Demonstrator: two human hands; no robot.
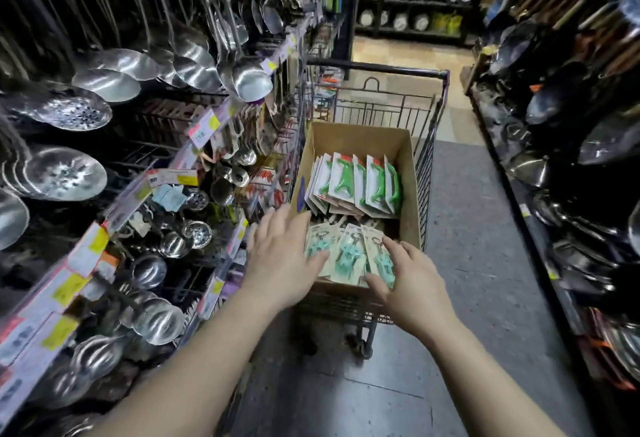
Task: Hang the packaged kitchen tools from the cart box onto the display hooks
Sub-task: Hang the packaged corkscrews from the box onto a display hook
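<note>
A cardboard box point(360, 136) sits in a wire shopping cart point(427, 156). Its far half holds a row of carded green tools point(358, 185). The near half holds carded mint-coloured tools point(349, 256) standing side by side. My left hand point(280, 256) hovers with straight fingers over the box's near left corner, its fingertips at the leftmost mint pack. My right hand point(403, 279) reaches in from the near right, thumb and fingers spread around the rightmost mint pack without a closed grip. The display hooks point(162, 156) run along the shelving on the left.
Left shelving is packed with hanging steel ladles point(249, 81), skimmers point(65, 173) and strainers, with price tags along the rails. Dark woks and pans point(568, 97) line the right side. The aisle floor point(478, 228) runs on past the cart towards shelves at the back.
</note>
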